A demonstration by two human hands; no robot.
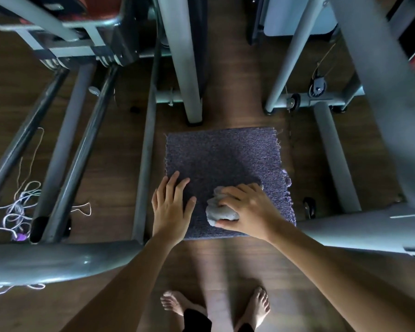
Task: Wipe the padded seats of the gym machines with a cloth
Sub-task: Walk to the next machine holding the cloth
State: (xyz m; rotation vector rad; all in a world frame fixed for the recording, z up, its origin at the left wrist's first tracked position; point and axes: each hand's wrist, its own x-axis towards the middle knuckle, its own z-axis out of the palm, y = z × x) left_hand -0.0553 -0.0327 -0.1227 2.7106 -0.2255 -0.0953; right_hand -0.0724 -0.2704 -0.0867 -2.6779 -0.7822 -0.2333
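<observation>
While the left hand [171, 208] is laid flat on the near left part of the padded seat [225, 154], fingers straight and slightly spread, the crumpled grey cloth [218, 213] is gripped in the curled fingers of the right hand [247, 207] and pressed on the seat's near right part. The seat's far half is seen uncovered. Its left edge is closely bordered by a grey frame tube [145, 164]; the right edge is frayed, with another tube [333, 154] near. Wooden floor [216, 264] is seen along the near edge, where two bare feet [256, 305] are placed. Loose cords [19, 207] are noted well to the left.
</observation>
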